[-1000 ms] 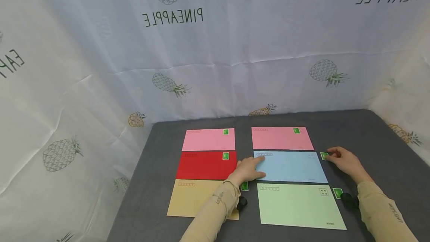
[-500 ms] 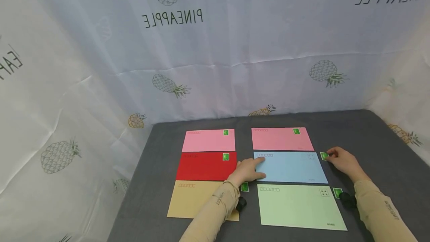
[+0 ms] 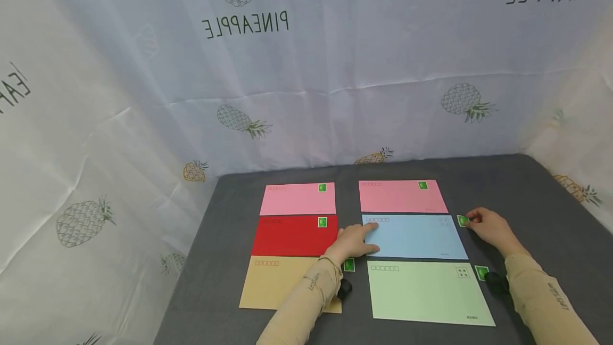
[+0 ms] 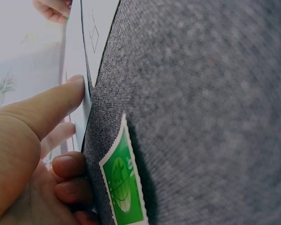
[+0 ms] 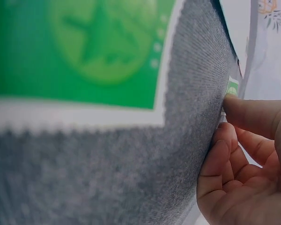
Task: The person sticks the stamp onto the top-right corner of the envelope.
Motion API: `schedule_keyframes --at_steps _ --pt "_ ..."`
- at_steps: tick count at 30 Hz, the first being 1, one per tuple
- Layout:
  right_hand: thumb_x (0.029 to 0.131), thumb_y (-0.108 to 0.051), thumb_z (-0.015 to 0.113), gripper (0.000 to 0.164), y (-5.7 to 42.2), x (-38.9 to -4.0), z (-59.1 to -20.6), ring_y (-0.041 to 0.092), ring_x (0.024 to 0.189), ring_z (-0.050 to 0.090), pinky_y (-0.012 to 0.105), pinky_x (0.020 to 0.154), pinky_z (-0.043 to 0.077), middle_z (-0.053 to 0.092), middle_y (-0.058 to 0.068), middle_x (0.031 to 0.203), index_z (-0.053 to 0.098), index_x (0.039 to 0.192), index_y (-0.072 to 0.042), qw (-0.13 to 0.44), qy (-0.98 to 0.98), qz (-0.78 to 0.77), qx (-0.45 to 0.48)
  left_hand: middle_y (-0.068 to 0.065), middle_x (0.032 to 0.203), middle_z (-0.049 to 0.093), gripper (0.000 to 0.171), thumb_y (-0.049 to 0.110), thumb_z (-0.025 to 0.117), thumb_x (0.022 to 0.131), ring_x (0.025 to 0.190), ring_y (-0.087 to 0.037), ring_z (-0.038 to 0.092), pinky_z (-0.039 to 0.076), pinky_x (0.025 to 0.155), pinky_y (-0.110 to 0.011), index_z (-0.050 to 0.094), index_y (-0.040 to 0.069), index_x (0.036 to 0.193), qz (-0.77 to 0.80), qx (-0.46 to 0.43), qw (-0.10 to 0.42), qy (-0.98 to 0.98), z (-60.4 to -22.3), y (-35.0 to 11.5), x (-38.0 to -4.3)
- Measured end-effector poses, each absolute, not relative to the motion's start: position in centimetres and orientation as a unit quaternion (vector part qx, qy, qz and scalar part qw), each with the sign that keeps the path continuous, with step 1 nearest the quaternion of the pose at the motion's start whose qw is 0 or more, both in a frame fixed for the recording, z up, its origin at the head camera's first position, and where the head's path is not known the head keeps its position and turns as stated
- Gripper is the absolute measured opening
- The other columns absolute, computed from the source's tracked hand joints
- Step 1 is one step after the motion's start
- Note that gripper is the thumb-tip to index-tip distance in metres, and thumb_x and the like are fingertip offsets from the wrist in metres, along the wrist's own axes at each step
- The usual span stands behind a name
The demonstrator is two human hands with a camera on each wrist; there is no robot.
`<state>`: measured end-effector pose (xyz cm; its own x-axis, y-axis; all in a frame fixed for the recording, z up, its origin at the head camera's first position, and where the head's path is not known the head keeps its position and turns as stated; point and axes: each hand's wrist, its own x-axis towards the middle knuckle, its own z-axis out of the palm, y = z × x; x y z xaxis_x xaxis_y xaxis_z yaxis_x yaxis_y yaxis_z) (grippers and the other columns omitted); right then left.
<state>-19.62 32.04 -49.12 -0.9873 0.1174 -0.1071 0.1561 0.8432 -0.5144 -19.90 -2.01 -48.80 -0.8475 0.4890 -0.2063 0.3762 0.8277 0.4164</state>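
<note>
A light blue envelope (image 3: 407,238) lies in the right-hand column, with a printed stamp box at its upper right. My left hand (image 3: 351,241) rests on its left end, thumb and index finger spread straight on the paper. The other fingers curl under on the grey cloth, as the left wrist view shows. Just right of this envelope lies a green postage stamp (image 3: 462,221) with a white perforated border. My right hand (image 3: 490,230) pinches its right edge between thumb and fingertip; the thumb covers part of it in the right wrist view.
A light green envelope (image 3: 426,294) lies nearer, a loose stamp (image 3: 481,273) beside it. Pink (image 3: 402,198), pink (image 3: 297,201) and red envelopes (image 3: 292,238) bear stamps. A tan envelope (image 3: 268,281) sits partly under my left sleeve, another stamp (image 3: 348,265) nearby. A pineapple-print curtain (image 3: 311,68) hangs behind.
Both hands stay in place, the right one at the same stamp. Its forearm has shifted slightly left; envelopes and stamps lie as before.
</note>
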Motion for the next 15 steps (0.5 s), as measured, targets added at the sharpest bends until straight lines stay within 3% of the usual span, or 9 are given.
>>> schedule_keyframes --at_steps 15 --pt "0.086 -0.011 0.058 0.027 31.75 -19.12 -49.20 0.033 0.080 0.048 0.038 0.066 0.038 0.052 0.025 0.090 0.049 0.101 0.009 0.022 0.952 -0.295 0.079 0.001 0.131 0.056 0.062 0.040 0.066 0.083 0.115 -0.015 0.053 0.039 0.085 -0.030 0.043 0.032 0.139 0.186 0.233 0.151 0.943 -48.99 -2.11 -19.96"
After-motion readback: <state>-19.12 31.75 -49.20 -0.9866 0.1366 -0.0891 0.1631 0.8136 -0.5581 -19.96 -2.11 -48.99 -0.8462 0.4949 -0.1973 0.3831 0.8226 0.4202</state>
